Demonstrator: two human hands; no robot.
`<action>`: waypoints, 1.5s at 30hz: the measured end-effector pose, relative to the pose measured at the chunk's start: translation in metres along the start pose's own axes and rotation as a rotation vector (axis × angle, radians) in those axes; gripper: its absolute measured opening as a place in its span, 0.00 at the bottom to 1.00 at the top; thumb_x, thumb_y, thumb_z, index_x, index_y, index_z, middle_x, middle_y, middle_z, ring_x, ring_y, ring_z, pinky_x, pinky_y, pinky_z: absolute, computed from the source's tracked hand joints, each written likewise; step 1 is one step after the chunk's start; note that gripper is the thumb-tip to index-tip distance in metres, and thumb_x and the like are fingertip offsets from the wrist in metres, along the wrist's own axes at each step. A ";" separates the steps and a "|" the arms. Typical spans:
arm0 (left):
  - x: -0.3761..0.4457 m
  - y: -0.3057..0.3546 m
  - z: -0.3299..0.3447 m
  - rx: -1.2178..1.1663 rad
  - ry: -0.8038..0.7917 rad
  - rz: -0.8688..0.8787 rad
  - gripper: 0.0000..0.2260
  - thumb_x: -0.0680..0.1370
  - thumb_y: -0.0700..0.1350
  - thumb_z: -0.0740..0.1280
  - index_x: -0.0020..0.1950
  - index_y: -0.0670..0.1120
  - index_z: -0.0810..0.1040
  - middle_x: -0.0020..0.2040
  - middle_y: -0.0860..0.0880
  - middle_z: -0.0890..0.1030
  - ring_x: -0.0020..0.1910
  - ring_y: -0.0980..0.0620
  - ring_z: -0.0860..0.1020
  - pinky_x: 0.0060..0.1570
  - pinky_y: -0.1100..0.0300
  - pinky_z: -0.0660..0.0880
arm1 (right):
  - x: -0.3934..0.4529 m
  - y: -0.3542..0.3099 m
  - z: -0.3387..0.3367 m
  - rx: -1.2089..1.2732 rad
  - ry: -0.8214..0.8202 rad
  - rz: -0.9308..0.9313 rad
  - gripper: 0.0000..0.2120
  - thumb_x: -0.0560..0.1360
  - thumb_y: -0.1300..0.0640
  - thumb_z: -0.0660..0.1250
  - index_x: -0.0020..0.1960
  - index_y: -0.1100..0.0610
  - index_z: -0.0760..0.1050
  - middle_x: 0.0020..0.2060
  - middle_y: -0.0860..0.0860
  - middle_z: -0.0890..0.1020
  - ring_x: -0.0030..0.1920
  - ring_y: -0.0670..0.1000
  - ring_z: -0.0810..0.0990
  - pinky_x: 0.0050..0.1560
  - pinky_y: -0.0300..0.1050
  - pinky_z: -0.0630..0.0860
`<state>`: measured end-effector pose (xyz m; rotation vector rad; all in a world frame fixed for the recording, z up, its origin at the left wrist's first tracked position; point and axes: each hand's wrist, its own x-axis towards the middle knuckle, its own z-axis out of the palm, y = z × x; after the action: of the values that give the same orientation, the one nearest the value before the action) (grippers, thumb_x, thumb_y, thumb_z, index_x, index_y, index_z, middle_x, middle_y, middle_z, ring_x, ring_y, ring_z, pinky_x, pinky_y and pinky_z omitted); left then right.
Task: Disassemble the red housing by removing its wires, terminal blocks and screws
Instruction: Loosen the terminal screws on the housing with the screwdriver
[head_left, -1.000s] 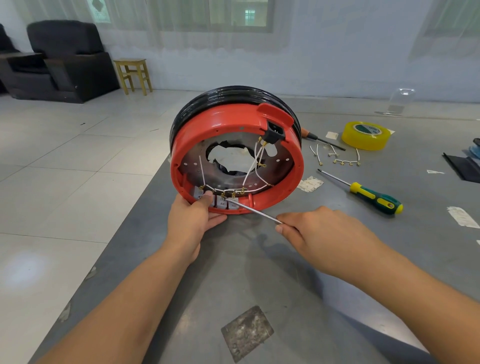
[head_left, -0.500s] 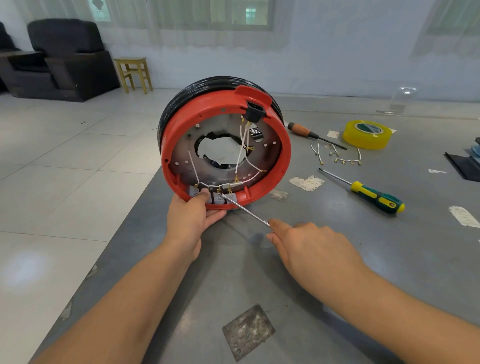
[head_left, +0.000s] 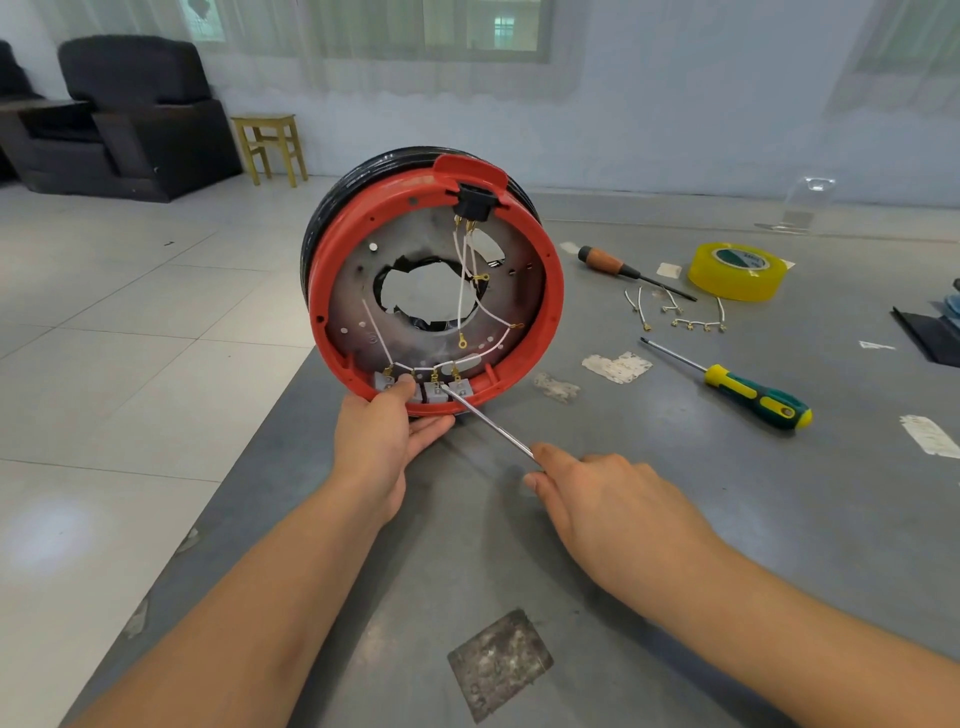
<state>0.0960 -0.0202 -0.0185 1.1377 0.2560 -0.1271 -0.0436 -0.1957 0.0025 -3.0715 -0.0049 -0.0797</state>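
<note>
Now the red housing stands on edge near the left side of the grey counter, open face toward me, black rim behind it. My left hand grips its lower edge: thumb over the lip, resting among the grey terminal blocks, fingers curled underneath. My right hand is closed around a screwdriver; only the bare metal shaft shows, the handle is hidden in the palm. I see the tip sitting on one of the terminal blocks, right of the left thumb. White wires with brass lugs run from the black socket at the top of the housing down to the blocks; several loose ends hang over the metal plate.

On the counter to the right, well apart from the housing: a screwdriver with an orange handle, a yellow tape roll, a few loose wires, and a green-and-yellow screwdriver. Paper scraps lie between.
</note>
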 end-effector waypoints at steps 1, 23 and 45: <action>0.000 0.000 0.000 0.004 -0.002 -0.005 0.10 0.86 0.40 0.65 0.67 0.44 0.75 0.57 0.41 0.86 0.47 0.42 0.89 0.44 0.51 0.86 | 0.000 0.000 -0.001 0.001 -0.004 -0.002 0.18 0.85 0.39 0.46 0.68 0.45 0.64 0.43 0.52 0.75 0.47 0.65 0.80 0.40 0.52 0.71; -0.003 0.003 -0.003 0.052 -0.111 -0.013 0.08 0.86 0.41 0.65 0.63 0.53 0.75 0.51 0.44 0.89 0.47 0.38 0.88 0.40 0.53 0.85 | 0.003 0.009 -0.025 -0.011 -0.091 0.015 0.17 0.84 0.44 0.50 0.71 0.45 0.64 0.51 0.53 0.81 0.49 0.62 0.81 0.47 0.58 0.81; -0.004 0.007 -0.003 -0.090 -0.059 -0.096 0.14 0.86 0.40 0.64 0.72 0.44 0.72 0.59 0.37 0.85 0.46 0.36 0.88 0.31 0.61 0.82 | 0.000 0.001 0.008 0.122 0.022 -0.096 0.20 0.85 0.42 0.50 0.75 0.42 0.58 0.46 0.52 0.79 0.47 0.63 0.81 0.45 0.56 0.79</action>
<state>0.0936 -0.0145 -0.0129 1.0307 0.2620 -0.2315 -0.0428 -0.1962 -0.0055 -2.9475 -0.1500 -0.1136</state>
